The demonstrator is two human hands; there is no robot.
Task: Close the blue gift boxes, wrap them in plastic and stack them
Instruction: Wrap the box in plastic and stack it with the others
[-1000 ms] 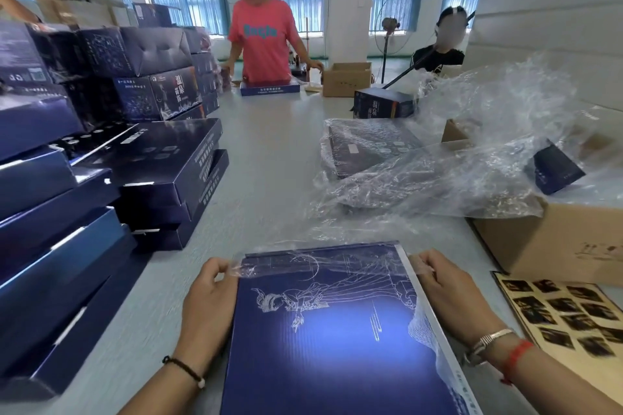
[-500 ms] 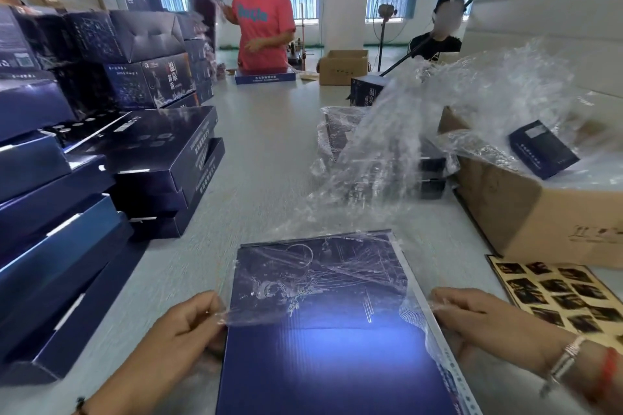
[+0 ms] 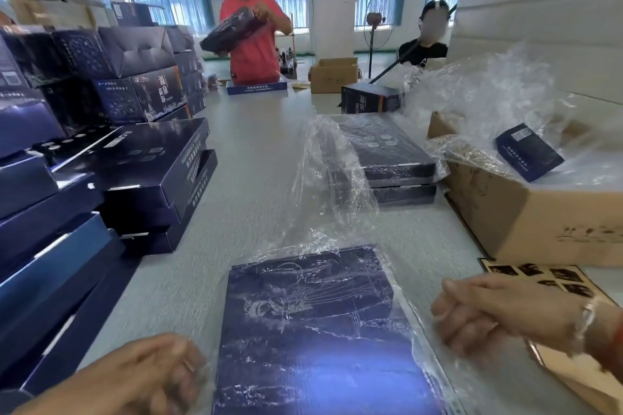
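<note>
Plastic sleeve [image 3: 337,212] now covers most of the blue box [image 3: 313,330], lower centre on the bench [image 3: 256,158]; a second ago only its far edge. Left hand [image 3: 141,377] and right hand [image 3: 488,317] each grip a sleeve edge. Wrapping nearly complete; stacking remains.
</note>
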